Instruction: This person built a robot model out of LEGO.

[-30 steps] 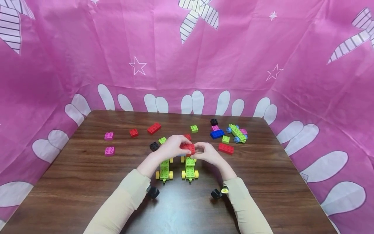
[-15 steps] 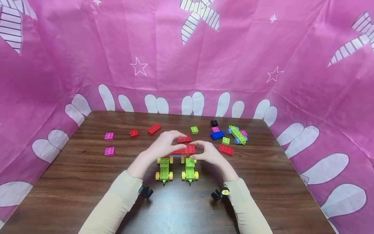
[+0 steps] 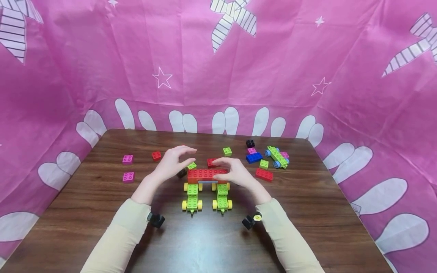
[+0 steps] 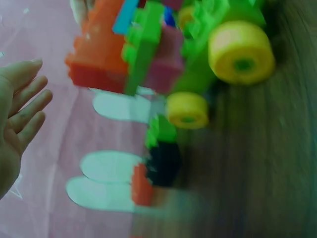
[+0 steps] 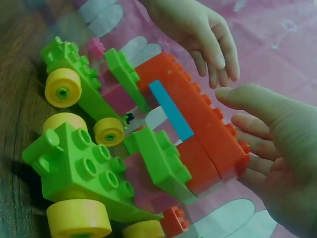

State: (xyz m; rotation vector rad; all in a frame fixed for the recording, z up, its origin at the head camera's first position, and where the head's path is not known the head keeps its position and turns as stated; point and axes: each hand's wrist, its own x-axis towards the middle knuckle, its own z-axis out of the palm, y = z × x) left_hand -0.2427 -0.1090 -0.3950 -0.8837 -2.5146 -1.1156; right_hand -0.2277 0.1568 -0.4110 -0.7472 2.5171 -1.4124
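Two lime-green wheeled toy bases (image 3: 192, 203) with yellow wheels (image 5: 78, 218) stand side by side at the table's middle. Pink bricks (image 5: 143, 181) and green bricks (image 5: 163, 156) rise from them, and a row of red bricks (image 3: 201, 174) bridges both across the top. A light blue strip (image 5: 171, 110) shows under the red row. My right hand (image 3: 236, 172) is at the row's right end, thumb above the studs and fingers loosely bent beyond it. To the left of the row, my left hand (image 3: 168, 165) is raised with nothing in it, fingers relaxed and spread from the thumb.
Behind the build lie a red brick (image 3: 211, 162), a green brick (image 3: 192, 165) and a black brick (image 3: 181, 173). Pink bricks (image 3: 128, 159) lie left. At right are a red brick (image 3: 264, 174), a blue brick (image 3: 254, 157) and a green base with blue wheels (image 3: 277, 156).
My left hand has drawn away leftward from the red row, uncovering its studs. My right hand has shifted slightly left over the row's right end. The build stays in place.
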